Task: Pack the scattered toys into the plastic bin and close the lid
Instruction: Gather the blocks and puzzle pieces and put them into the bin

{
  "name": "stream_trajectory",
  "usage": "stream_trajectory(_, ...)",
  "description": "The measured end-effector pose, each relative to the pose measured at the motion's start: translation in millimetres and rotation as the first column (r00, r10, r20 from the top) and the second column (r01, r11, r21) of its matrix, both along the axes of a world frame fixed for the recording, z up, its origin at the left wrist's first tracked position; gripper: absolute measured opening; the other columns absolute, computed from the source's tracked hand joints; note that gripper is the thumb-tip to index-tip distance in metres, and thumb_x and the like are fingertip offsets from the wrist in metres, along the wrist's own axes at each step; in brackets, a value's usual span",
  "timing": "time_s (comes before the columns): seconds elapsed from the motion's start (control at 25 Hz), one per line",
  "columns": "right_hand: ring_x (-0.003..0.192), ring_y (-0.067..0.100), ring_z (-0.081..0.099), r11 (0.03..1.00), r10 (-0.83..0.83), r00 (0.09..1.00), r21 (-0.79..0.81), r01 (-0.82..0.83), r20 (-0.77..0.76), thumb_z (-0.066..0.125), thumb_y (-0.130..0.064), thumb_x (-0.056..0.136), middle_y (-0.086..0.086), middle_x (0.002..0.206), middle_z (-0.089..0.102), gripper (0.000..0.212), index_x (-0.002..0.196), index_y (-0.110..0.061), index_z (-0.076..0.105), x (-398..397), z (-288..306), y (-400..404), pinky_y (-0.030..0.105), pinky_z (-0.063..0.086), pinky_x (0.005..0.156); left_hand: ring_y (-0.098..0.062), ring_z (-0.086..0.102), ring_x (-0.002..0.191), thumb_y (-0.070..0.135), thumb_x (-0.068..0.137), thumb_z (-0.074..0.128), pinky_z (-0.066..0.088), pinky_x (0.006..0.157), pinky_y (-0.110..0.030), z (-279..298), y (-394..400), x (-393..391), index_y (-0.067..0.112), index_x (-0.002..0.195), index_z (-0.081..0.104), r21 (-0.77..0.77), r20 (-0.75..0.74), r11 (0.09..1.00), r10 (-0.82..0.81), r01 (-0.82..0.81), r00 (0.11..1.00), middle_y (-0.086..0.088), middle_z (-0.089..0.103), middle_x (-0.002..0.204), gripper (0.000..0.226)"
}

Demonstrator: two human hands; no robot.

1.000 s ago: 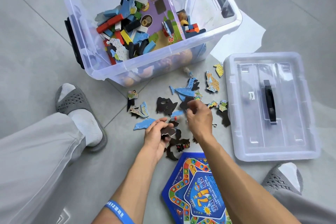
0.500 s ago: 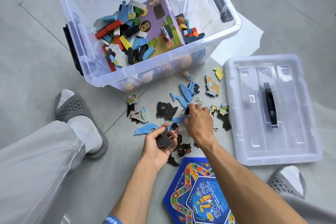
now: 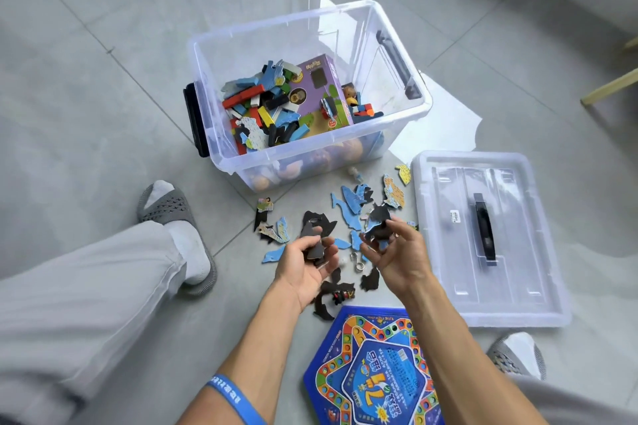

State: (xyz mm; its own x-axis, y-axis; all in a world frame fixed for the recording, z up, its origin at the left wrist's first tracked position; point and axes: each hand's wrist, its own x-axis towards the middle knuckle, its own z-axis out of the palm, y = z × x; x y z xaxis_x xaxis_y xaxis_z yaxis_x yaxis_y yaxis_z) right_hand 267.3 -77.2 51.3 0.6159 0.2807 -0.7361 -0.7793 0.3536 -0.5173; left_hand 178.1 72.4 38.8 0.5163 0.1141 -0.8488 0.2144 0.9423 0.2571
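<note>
My left hand [image 3: 305,260] is palm up over the floor, fingers curled round a small stack of dark puzzle pieces [image 3: 312,245] that rests in my palm. My right hand [image 3: 397,254] is just beside it, thumb and fingertips pinching another dark puzzle piece [image 3: 378,219] held up above the floor. The 2 hands are near each other but not touching.

Below and beyond them, loose pieces [image 3: 352,203] lie scattered on the grey tiled floor [image 3: 103,28], some blue side up, some dark side up, between the bin and my wrists. A small metal hook [image 3: 357,260] lies among them (I cannot tell what it belongs to).

The clear plastic bin [image 3: 310,162] stands open ahead of me, already holding coloured blocks [image 3: 257,107], more puzzle pieces and a purple box [image 3: 319,93] leaning inside. Its lid [image 3: 483,238] lies flat on the floor to my right, apart from the bin, black handle facing up.

A blue hexagonal game board [image 3: 373,369] lies on the floor between my forearms. A blue wristband [image 3: 231,397] sits on my left wrist. My left foot, in a grey slipper [image 3: 172,214], is planted left of the pieces.
</note>
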Motion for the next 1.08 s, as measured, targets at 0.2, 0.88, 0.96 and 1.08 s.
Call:
stream_trajectory(0.2, 0.081, 0.029, 0.063, 0.984, 0.077, 0.99, -0.149, -0.094, -0.115, 0.053, -0.004, 0.091, 0.018, 0.095, 0.058, 0.008, 0.096, -0.002, 0.058, -23.4, 41.5, 9.9, 0.038, 0.06, 0.065, -0.02, 0.058, 0.065, 0.011, 0.089, 0.053, 0.048, 0.058, -0.028, 51.2, 1.8, -2.2, 0.006, 0.098, 0.059, 0.104, -0.071, 0.987, -0.116, 0.123, 0.991, -0.012, 0.064, 0.079, 0.012)
stream_trajectory(0.88, 0.09, 0.039, 0.063, 0.889, 0.183, 0.983, -0.424, -0.174, -0.021, 0.054, -0.019, 0.096, 0.021, 0.096, 0.061, 0.04, 0.128, 0.005, 0.054, -51.0, 107.3, -16.4, 0.036, 0.054, 0.079, -0.022, 0.054, 0.09, 0.037, 0.095, 0.05, 0.043, 0.079, -0.032, 83.4, -5.0, -33.8, 0.016, 0.101, 0.059, 0.509, -0.408, 0.484, -0.593, 0.712, 0.695, -0.007, 0.055, 0.105, 0.024)
stream_trajectory(0.96, 0.093, 0.037, 0.068, 0.87, 0.184, 0.983, -0.465, -0.166, -0.006, 0.054, -0.018, 0.097, 0.013, 0.089, 0.067, 0.031, 0.119, 0.001, 0.061, -58.9, 106.2, -36.0, 0.038, 0.058, 0.078, -0.019, 0.054, 0.084, 0.037, 0.095, 0.051, 0.044, 0.074, -0.031, 80.6, -7.2, -34.9, 0.02, 0.101, 0.06, 0.548, -0.382, 0.459, -0.606, 0.699, 0.697, -0.004, 0.057, 0.101, 0.02)
stream_trajectory(1.08, 0.101, 0.036, 0.069, 0.851, 0.197, 0.98, -0.5, -0.162, 0.019, 0.055, -0.019, 0.096, 0.008, 0.086, 0.068, 0.024, 0.111, -0.003, 0.065, -59.4, 103.3, -49.6, 0.044, 0.055, 0.091, -0.018, 0.056, 0.08, 0.031, 0.095, 0.052, 0.042, 0.061, -0.028, 84.8, -6.2, -29.1, 0.019, 0.104, 0.062, 0.61, -0.338, 0.479, -0.563, 0.631, 0.754, -0.004, 0.061, 0.1, 0.018)
